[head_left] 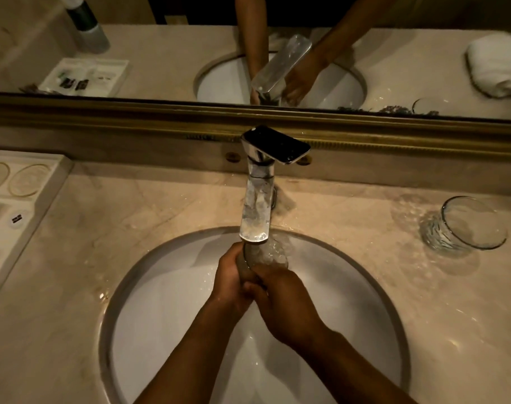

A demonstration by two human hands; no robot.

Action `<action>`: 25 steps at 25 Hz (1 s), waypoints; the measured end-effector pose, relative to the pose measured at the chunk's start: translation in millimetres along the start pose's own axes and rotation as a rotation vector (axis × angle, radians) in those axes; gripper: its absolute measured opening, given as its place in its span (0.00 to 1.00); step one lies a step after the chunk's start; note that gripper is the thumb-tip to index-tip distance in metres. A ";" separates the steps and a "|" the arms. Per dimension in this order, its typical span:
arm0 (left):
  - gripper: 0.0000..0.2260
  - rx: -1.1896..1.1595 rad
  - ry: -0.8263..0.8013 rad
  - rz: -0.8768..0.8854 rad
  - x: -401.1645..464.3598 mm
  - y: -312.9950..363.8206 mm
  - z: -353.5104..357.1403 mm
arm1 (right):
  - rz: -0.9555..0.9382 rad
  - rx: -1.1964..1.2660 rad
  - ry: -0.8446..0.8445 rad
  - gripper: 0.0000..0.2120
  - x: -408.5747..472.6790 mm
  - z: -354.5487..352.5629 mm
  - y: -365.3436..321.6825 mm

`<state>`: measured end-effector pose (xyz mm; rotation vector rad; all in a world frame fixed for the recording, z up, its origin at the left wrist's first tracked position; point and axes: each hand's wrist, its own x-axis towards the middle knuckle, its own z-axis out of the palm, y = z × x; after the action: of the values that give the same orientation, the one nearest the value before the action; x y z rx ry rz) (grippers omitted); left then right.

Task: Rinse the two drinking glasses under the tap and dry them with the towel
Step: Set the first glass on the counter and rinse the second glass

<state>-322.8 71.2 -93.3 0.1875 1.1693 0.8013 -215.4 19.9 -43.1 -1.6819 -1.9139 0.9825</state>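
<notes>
1. Dim bathroom: beige marble surface wet with scattered droplets, set with a white oval sink, backed by a gilt-framed wall mirror.
2. Rising behind the sink at its far rim, a tall chrome tap with a flat dark lever on top, its spout reaching over the basin.
3. Directly below the spout, over the sink, a clear textured drinking glass, tilted, held in both hands; whether water is running cannot be told for sure.
4. Left hand wrapped round the left side of that glass, fingers clenched on it.
5. Right hand closed over the near side of the same glass, fingers grasping it and touching the left hand.
6. Right of the sink, well apart from it on the surface, a second clear faceted drinking glass, leaning towards the right in this wide view, untouched.
7. Seen only as a mirror reflection, up right of the sink, a folded white towel.
8. Left of the sink, at the surface edge, a white amenity tray with round recesses.
9. Reflected in the mirror above the tray, a dark and silver bottle.
</notes>
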 end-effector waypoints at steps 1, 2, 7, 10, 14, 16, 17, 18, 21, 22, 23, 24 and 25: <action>0.16 0.005 0.040 0.029 0.8 -0.7 0.3 | 0.025 0.021 -0.027 0.11 -1.6 3.6 -2.3; 0.15 0.015 0.067 0.040 0.4 0.1 0.6 | 0.037 0.014 -0.066 0.14 -2.4 5.6 -2.4; 0.20 0.195 0.028 -0.023 -5.8 15.0 6.5 | -0.158 -0.152 -0.259 0.16 11.5 -18.6 12.7; 0.22 0.275 -0.045 -0.197 -11.9 23.5 3.8 | -0.365 -0.272 -0.372 0.16 22.7 -42.1 26.0; 0.24 0.277 -0.118 -0.271 -12.5 20.9 -13.2 | -0.430 -0.347 -0.282 0.20 21.8 -40.9 17.0; 0.22 0.099 -0.119 -0.180 -13.9 13.9 -11.2 | -0.372 -0.332 -0.191 0.14 18.7 -29.6 9.7; 0.20 0.027 -0.100 -0.123 -13.2 8.0 -9.7 | -0.321 -0.303 -0.173 0.12 17.6 -23.9 6.0; 0.17 -0.040 -0.079 -0.070 -12.3 1.9 -9.3 | -0.268 -0.260 -0.159 0.11 16.7 -18.1 1.3; 0.12 -0.164 -0.020 0.068 -14.2 -12.1 -10.8 | -0.026 -0.169 -0.030 0.15 13.4 0.6 -13.0; 0.14 -0.180 -0.018 0.108 -15.5 -15.3 -10.4 | 0.045 -0.153 0.019 0.16 13.1 4.5 -15.6; 0.16 -0.203 -0.019 0.132 -16.0 -18.0 -9.4 | 0.094 -0.150 0.038 0.17 13.5 6.0 -16.6; 0.17 -0.218 -0.007 0.139 -18.4 -19.3 -7.6 | 0.134 -0.151 0.046 0.17 14.8 6.4 -17.5; 0.16 -0.222 0.005 0.142 -20.7 -20.8 -4.7 | 0.174 -0.151 0.054 0.18 17.3 6.2 -18.2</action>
<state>-320.4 41.7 -90.6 0.0856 1.0710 1.0502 -235.5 34.8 -36.5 -1.9681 -1.8723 0.8634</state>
